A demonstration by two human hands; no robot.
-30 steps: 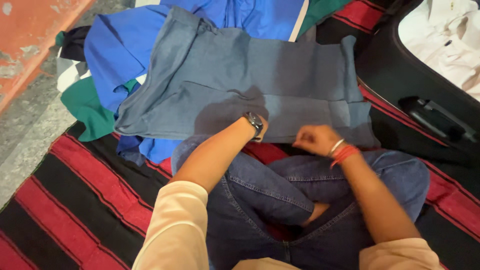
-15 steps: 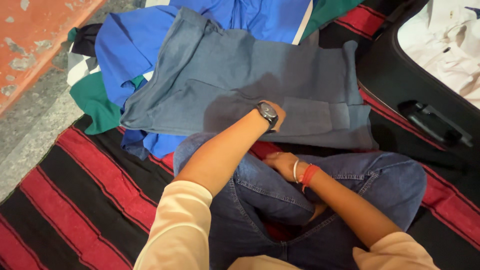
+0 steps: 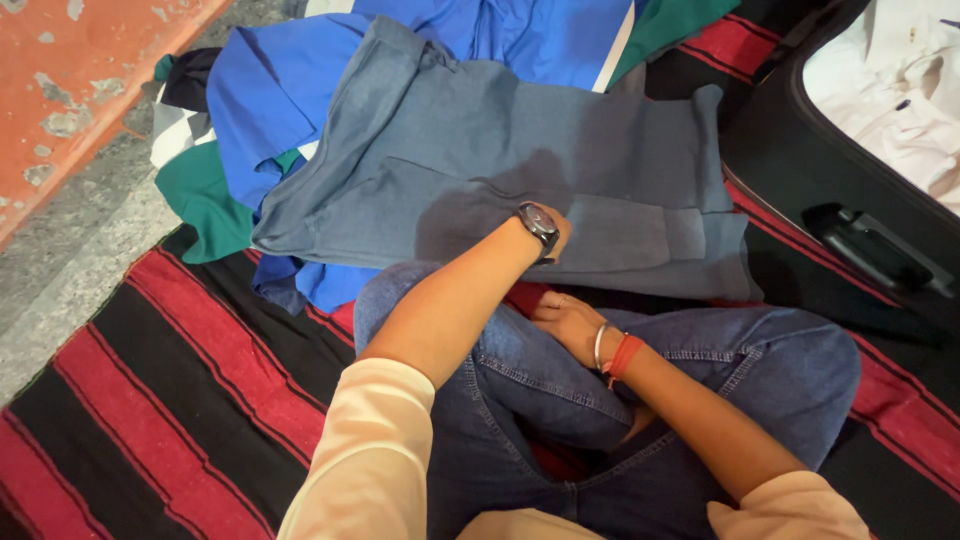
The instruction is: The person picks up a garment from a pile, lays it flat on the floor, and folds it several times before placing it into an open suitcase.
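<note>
A grey-blue shirt [image 3: 480, 150] lies flat, folded lengthwise, on a pile of clothes in front of my crossed legs. My left hand [image 3: 553, 226], with a dark watch on the wrist, reaches onto the shirt's near middle; its fingers are hidden behind the wrist. My right hand [image 3: 562, 318], with a bangle and red thread on the wrist, rests on my jeans just short of the shirt's near edge, fingers loosely spread and partly tucked under my left forearm. It holds nothing.
Under the shirt lie a bright blue garment [image 3: 270, 100] and a green one [image 3: 200, 195]. A black open suitcase [image 3: 800, 160] with a white shirt [image 3: 890, 70] stands at right. I sit on a red-and-black striped blanket [image 3: 180, 380]; grey floor [image 3: 70, 250] at left.
My right hand left the shirt's near edge and dropped back onto my leg. My left hand slid a little farther right along the shirt.
</note>
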